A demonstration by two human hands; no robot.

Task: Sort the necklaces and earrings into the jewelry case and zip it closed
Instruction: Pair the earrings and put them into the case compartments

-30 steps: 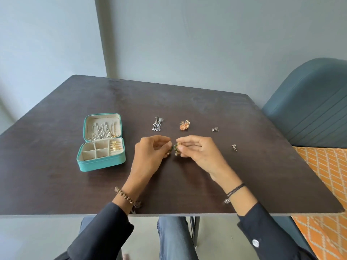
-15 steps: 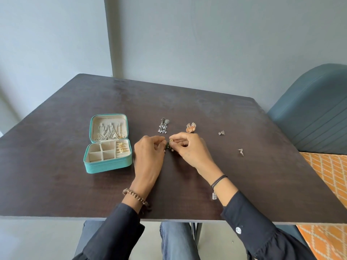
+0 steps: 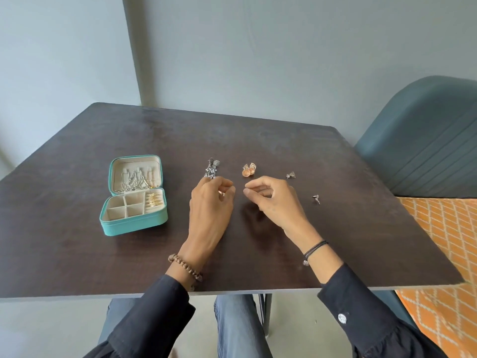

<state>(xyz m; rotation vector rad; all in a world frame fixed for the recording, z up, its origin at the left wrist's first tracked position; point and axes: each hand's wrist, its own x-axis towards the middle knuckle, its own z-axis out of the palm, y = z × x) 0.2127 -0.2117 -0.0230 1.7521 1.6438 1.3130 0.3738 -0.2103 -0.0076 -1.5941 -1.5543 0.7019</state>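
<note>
Evidently mid-sort, right of open jewelry case [image 3: 134,195]: left hand [image 3: 210,202] pinched on something small, unidentifiable; right hand [image 3: 271,200] pinched, contents untellable. Next: careful placement into compartment.

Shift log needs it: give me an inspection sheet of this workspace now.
Surface: dark table, worn.
Job's things: teal jewelry case open, chains in lid, gold pieces in one compartment; silver dangle earrings, orange earrings, two small silver studs loose.
Clutter: nothing seen.
Grippers: left hand pinching something small; right hand curled, contents unclear.
Cables: nothing seen.
Surroundings: blue chair, orange rug.
</note>
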